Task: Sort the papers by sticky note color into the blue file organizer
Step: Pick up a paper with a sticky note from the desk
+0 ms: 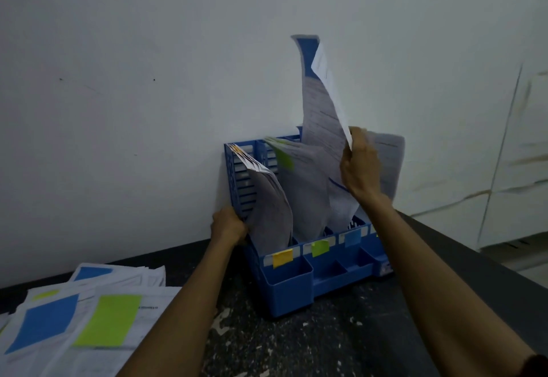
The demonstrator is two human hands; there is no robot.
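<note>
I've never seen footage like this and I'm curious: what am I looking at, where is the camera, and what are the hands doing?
No machine here: a person works with two bare hands, and the one picture comes from a camera worn on their head, looking forward and down. On a dark counter by a white wall stands a blue file organizer, its slots tagged with a yellow note, a green note and a blue note; papers stand in them. The left hand grips the organizer's left side. The right hand holds a paper, blue sticky at its top, raised above the slots. A pile of more papers lies at lower left.
</note>
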